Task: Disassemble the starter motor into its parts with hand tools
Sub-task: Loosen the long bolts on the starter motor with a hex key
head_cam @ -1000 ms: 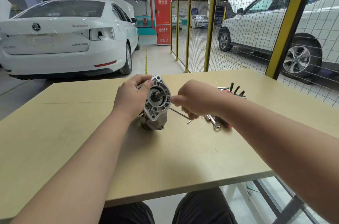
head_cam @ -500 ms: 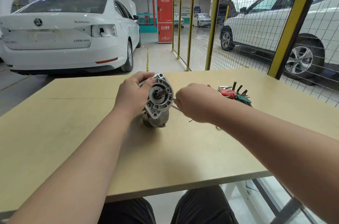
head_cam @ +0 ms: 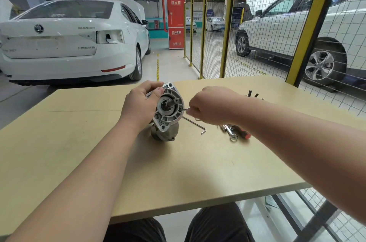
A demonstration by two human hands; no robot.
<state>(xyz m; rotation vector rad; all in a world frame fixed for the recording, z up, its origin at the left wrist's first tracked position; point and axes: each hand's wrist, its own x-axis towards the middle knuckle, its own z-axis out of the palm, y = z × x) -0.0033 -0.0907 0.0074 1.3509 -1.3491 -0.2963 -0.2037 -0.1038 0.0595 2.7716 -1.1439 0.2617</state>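
Left hand (head_cam: 138, 107) is gripping the starter motor (head_cam: 168, 114) by its flange on the bench (head_cam: 79, 142); right hand (head_cam: 211, 105) is pinching a thin tool (head_cam: 185, 109) at its right edge; its shaft (head_cam: 172, 103) is pointing toward the person.

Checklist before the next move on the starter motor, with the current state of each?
1. Left hand grips the starter motor firmly: ok.
2. Motor's lower end rests on the table: ok.
3. Right hand pinches the thin tool at the flange edge: ok.
4. Tool tip seated in a fastener: cannot tell.
5. Spare hex key lies flat, apart from the motor: ok.
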